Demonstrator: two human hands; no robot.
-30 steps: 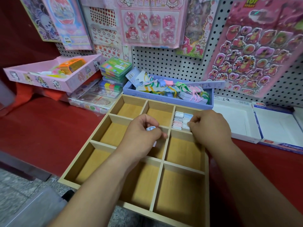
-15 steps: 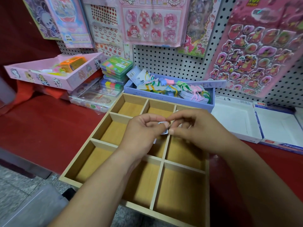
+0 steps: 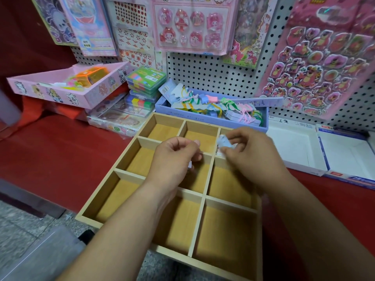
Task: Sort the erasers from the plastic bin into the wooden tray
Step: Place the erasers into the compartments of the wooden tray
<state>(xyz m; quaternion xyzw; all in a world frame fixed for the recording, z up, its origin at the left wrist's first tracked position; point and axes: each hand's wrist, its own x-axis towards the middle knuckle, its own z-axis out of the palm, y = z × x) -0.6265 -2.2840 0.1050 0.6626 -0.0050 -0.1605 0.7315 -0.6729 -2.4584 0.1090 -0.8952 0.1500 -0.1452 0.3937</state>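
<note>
Pinching a pale blue eraser (image 3: 224, 144) just taken from the left hand (image 3: 174, 157) beside it, which clutches a second eraser (image 3: 190, 164), the right hand (image 3: 253, 157) carries it above the wooden tray (image 3: 125, 157) for placing.

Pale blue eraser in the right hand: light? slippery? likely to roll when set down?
Probably light: the right hand pinches the pale blue eraser with fingertips alone. It looks blocky and flattish, so it should not roll, though blur hides its edges. Its surface seems glossy, so perhaps slippery.
</note>
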